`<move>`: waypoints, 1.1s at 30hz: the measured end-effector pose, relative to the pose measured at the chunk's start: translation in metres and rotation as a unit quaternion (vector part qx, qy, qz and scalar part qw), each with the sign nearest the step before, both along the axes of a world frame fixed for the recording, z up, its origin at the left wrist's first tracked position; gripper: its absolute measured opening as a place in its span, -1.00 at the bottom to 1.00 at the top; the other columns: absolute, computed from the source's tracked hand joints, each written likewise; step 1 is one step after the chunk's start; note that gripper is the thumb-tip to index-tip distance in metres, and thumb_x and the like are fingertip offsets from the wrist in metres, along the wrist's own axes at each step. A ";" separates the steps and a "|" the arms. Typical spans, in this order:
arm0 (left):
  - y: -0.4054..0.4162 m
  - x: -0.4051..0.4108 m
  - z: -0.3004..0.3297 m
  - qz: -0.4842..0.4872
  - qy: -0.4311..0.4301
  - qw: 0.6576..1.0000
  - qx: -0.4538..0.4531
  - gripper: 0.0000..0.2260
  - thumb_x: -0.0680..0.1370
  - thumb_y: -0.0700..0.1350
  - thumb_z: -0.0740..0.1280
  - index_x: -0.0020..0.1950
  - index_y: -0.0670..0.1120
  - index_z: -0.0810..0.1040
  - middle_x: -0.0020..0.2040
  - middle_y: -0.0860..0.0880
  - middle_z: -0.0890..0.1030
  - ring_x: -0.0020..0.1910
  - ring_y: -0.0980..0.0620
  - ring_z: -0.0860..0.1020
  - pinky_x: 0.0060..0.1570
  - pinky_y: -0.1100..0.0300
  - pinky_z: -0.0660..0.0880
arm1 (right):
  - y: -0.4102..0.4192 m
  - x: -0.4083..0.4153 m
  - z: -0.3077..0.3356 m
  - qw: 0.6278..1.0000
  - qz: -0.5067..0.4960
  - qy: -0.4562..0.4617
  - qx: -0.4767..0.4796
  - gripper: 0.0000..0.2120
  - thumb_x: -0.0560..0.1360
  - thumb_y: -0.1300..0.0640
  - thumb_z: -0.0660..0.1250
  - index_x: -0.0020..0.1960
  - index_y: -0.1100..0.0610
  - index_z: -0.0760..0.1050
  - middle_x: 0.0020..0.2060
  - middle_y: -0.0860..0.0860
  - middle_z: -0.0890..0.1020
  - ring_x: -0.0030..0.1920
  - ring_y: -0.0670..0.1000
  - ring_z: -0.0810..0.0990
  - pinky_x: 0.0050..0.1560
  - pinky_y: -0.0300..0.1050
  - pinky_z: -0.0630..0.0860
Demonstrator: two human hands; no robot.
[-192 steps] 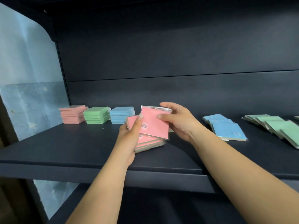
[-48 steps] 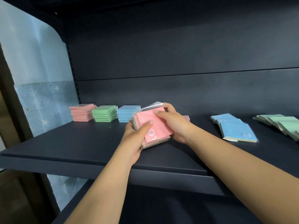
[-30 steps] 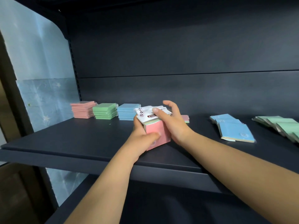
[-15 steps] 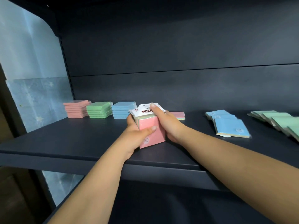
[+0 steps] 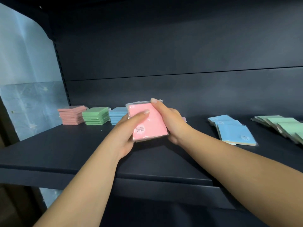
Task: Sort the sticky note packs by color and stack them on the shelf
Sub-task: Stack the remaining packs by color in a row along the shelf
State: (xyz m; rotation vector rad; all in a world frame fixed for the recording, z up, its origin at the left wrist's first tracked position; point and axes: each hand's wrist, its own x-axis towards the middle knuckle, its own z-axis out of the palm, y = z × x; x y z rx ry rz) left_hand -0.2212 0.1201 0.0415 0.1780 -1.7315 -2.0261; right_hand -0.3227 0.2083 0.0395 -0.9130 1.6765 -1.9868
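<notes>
Both hands hold a bundle of pink sticky note packs point(image 5: 150, 123) in clear wrap, tilted face up just above the middle of the dark shelf point(image 5: 65, 153). My left hand point(image 5: 127, 130) grips its left side with the thumb across the top face. My right hand point(image 5: 170, 121) grips the right side, index finger at the top corner. At the back left stand three neat stacks: pink point(image 5: 71, 115), green point(image 5: 95, 116) and blue point(image 5: 117, 115). One more pink pack point(image 5: 184, 119) peeks out behind my right hand.
Loose blue packs point(image 5: 232, 130) lie fanned on the shelf to the right. Loose green packs point(image 5: 283, 125) spread at the far right edge. A pale blue panel point(image 5: 27, 79) closes the left side. The shelf's back wall is dark.
The pink bundle was stood on edge on the shelf between my hands, then tipped back so its pink face points up. The view shifted slightly.
</notes>
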 end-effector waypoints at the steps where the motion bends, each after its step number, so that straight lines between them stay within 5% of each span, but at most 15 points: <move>1: 0.000 -0.003 0.002 -0.001 -0.015 1.000 -0.005 -0.77 0.51 -0.03 0.31 0.15 0.00 0.55 -0.07 0.04 0.69 -0.07 0.07 0.64 -0.11 0.16 0.54 | 0.000 -0.001 0.002 1.000 -0.006 -0.012 -0.005 -0.60 0.47 -0.13 0.31 0.01 0.22 0.55 -0.20 0.09 0.65 -0.18 0.06 0.63 -0.04 -0.09 0.55; 4: -0.001 -0.013 0.001 0.015 -0.066 0.998 -0.008 -0.69 0.48 0.12 0.31 0.19 0.09 0.48 0.09 0.03 0.62 0.09 -0.01 0.58 0.13 -0.09 0.47 | -0.005 -0.006 0.006 0.999 -0.030 -0.033 0.007 -0.53 0.44 -0.15 0.35 0.08 0.25 0.55 -0.13 0.13 0.66 -0.11 0.11 0.65 0.12 0.03 0.54; 7: -0.003 -0.024 -0.001 0.038 -0.064 0.997 -0.002 -0.78 0.51 0.07 0.31 0.12 0.04 0.50 0.07 -0.03 0.62 0.03 -0.03 0.60 -0.01 -0.03 0.55 | -0.007 -0.015 0.008 0.997 -0.022 -0.051 0.049 -0.50 0.42 -0.19 0.35 0.10 0.22 0.56 -0.04 0.13 0.68 -0.01 0.13 0.66 0.18 0.05 0.54; 10: -0.011 -0.033 -0.002 0.058 -0.068 0.996 0.028 -0.84 0.50 0.03 0.34 0.02 0.01 0.50 0.02 -0.05 0.62 -0.02 -0.04 0.60 -0.12 0.01 0.55 | -0.004 -0.037 0.014 0.993 0.019 -0.061 0.097 -0.46 0.43 -0.31 0.23 0.02 0.16 0.57 -0.15 0.04 0.68 -0.11 0.03 0.65 0.01 -0.06 0.56; 12: -0.018 -0.037 -0.004 0.069 -0.069 0.994 0.046 -0.86 0.51 0.02 0.34 -0.01 0.00 0.50 -0.02 -0.03 0.61 -0.07 -0.02 0.59 -0.09 -0.01 0.54 | 0.001 -0.060 0.019 0.987 -0.079 -0.046 0.130 -0.46 0.43 -0.32 0.23 -0.10 0.18 0.54 -0.22 0.04 0.59 -0.23 0.02 0.55 -0.11 -0.14 0.50; 14: -0.024 -0.038 -0.008 0.081 -0.073 0.992 0.058 -0.87 0.51 0.01 0.33 -0.01 0.00 0.49 -0.05 -0.01 0.60 -0.10 0.01 0.58 -0.02 -0.03 0.52 | 0.005 -0.089 0.015 0.949 -0.212 0.029 0.233 -0.49 0.47 -0.22 0.26 -0.07 0.27 0.48 -0.12 0.10 0.55 -0.15 0.08 0.49 -0.07 -0.13 0.41; 16: -0.027 -0.039 -0.012 0.094 -0.080 0.990 0.068 -0.88 0.51 0.01 0.34 -0.02 0.01 0.50 -0.07 0.00 0.60 -0.11 0.02 0.58 0.01 -0.03 0.51 | 0.008 -0.108 0.007 0.869 -0.279 0.101 0.396 -0.50 0.50 -0.22 0.21 -0.01 0.26 0.48 0.04 0.16 0.53 0.07 0.15 0.47 0.08 -0.09 0.34; 19: -0.029 -0.041 -0.017 0.103 -0.093 0.987 0.077 -0.79 0.51 0.03 0.34 0.09 -0.02 0.50 -0.02 -0.02 0.60 -0.05 0.00 0.58 -0.02 -0.02 0.52 | 0.003 -0.119 -0.008 0.786 -0.278 0.089 0.545 -0.22 0.42 -0.42 0.10 0.43 0.10 0.29 0.45 0.15 0.23 0.45 0.16 0.15 0.38 0.01 0.13; 23: -0.032 -0.044 -0.020 0.114 -0.102 0.984 0.090 -0.73 0.50 0.04 0.34 0.14 -0.04 0.49 0.01 -0.04 0.61 0.00 -0.03 0.59 -0.07 0.01 0.54 | -0.015 -0.123 -0.021 0.745 -0.263 0.106 0.603 -0.18 0.41 -0.44 0.10 0.51 0.02 0.13 0.50 0.07 0.08 0.48 0.12 0.03 0.43 0.06 0.00; 29: -0.036 -0.046 -0.021 0.122 -0.107 0.982 0.099 -0.71 0.50 0.05 0.35 0.15 -0.05 0.50 0.04 -0.06 0.60 0.07 -0.06 0.58 -0.05 -0.01 0.55 | -0.024 -0.131 -0.019 0.771 -0.259 0.094 0.574 -0.11 0.37 -0.35 0.30 0.50 0.13 0.12 0.47 0.14 0.18 0.46 0.18 0.14 0.44 0.07 0.12; 33: -0.036 -0.045 -0.021 0.122 -0.100 0.981 0.112 -0.71 0.50 0.05 0.35 0.14 -0.06 0.50 0.01 -0.05 0.59 0.01 -0.05 0.58 -0.06 -0.02 0.54 | -0.023 -0.128 -0.016 0.880 -0.245 0.031 0.405 -0.27 0.36 0.03 0.51 0.37 0.28 0.26 0.18 0.17 0.48 0.19 0.15 0.46 0.16 -0.09 0.39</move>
